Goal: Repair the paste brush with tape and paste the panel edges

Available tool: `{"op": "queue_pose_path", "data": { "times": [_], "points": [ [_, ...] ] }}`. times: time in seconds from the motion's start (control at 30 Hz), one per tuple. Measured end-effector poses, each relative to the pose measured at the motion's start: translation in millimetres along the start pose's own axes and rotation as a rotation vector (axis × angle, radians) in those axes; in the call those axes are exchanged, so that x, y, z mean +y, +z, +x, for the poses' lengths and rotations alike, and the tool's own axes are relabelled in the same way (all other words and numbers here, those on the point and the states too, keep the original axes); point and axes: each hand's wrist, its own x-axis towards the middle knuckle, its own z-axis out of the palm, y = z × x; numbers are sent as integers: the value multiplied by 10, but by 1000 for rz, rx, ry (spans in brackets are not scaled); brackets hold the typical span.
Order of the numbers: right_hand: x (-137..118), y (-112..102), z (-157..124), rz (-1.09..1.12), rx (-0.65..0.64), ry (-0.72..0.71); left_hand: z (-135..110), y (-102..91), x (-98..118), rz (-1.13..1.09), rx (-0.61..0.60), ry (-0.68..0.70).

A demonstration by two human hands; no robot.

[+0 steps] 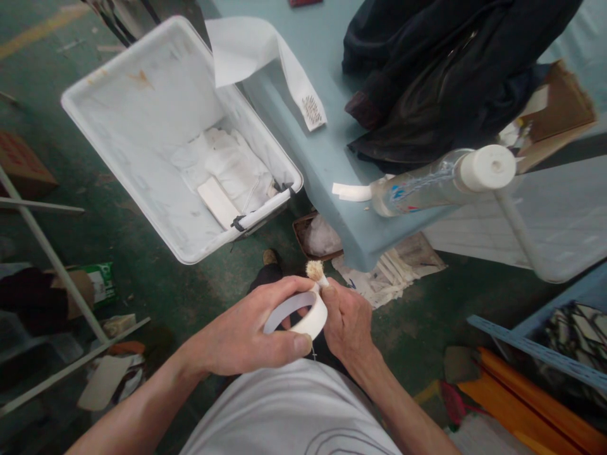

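Note:
My left hand is closed around a roll of cream masking tape, its thumb on the near rim and the fingers over the far side. Close beside it, my right hand grips a thin white stick-like piece with a tuft of frayed tan bristles at its tip, which looks like a small brush. The tape roll touches or nearly touches this piece; whether a strip joins them I cannot tell. Most of the handle is hidden inside my right hand. Both hands are held in front of my white shirt.
A large white plastic bin with white cloth inside stands ahead on the left. On the blue-covered table are a clear bottle, a dark jacket, a white paper strip and a cardboard box. Metal racks flank both sides.

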Motion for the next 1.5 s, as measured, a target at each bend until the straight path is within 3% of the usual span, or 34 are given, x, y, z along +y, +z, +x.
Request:
{"op": "queue_pose_path", "data": {
  "times": [0.37,0.67,0.87,1.5],
  "points": [
    [57,-24,86,208,-41,-53,46,-20,51,69,12,48],
    [102,-68,153,442,-155,-27,57,-8,88,62,23,35],
    [122,-60,137,716,-220,49,60,35,96,75,27,25],
    [37,51,90,889,-289,322,88,84,84,55,8,-3]
  ]
}}
